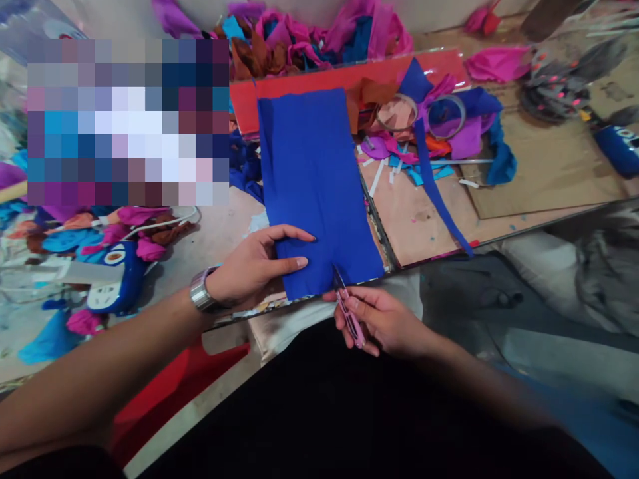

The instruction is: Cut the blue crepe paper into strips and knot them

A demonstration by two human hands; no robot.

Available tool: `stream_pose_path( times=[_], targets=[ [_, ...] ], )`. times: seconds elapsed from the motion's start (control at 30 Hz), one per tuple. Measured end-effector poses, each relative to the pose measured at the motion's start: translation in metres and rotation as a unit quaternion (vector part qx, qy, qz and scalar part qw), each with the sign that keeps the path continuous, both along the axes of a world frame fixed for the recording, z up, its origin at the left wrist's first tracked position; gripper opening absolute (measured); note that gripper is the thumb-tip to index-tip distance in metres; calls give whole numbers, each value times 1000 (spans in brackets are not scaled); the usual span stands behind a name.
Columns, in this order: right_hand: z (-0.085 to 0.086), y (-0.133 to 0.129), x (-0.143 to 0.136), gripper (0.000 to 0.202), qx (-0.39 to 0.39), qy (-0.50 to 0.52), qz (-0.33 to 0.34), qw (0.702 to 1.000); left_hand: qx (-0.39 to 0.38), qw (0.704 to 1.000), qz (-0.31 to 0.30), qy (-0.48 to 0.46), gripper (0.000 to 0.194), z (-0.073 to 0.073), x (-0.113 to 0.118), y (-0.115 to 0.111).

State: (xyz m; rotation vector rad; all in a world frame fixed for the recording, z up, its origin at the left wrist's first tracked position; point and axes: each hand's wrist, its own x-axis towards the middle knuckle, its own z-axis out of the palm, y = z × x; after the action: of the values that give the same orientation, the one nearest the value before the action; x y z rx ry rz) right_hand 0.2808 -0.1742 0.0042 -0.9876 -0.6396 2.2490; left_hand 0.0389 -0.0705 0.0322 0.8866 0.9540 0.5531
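One long, rectangular, deep-blue sheet of thin, cloth-like material (312, 173) lies in front of us on the pale worktable (412, 229), its near end at the table edge and its far end over a flat, bright-red panel (379, 70). Our left hand (249, 266), with a silver metal-banded watch (200, 291) at the wrist, rests on the near left part of the sheet, thumb and forefinger parted, pinching nothing. Our right hand (382, 318) grips small pink-handled scissors (351, 322), fingers wrapped round the handles; the dark blades point away from us and reach past the sheet's near edge, around its middle. We cannot tell how far apart the blades stand. To the right of the sheet we see a narrow, tapering deep-blue strip (433, 193) running down to the table edge. Beyond the panel sits a heap of crumpled pink, brown and blue material (324, 43).
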Motion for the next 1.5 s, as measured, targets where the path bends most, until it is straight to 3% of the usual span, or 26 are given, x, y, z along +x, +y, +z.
stream_pose_path(
  times=[0.4,0.73,1.13,1.5],
  targets=[
    [8,6,-3,45,24,-30,13,999,27,999,-41,-19,40,-4,-8,0],
    [7,7,-6,39,-4,11,-5,1000,35,997,-65,5,52,-1,-10,-3],
    [5,1,-9,39,-4,-3,-34,999,41,998,-47,-5,68,-1,-10,-6],
    [4,-2,-12,35,16,0,-51,999,113,992,-64,12,70,0,-12,-7]
  ],
)
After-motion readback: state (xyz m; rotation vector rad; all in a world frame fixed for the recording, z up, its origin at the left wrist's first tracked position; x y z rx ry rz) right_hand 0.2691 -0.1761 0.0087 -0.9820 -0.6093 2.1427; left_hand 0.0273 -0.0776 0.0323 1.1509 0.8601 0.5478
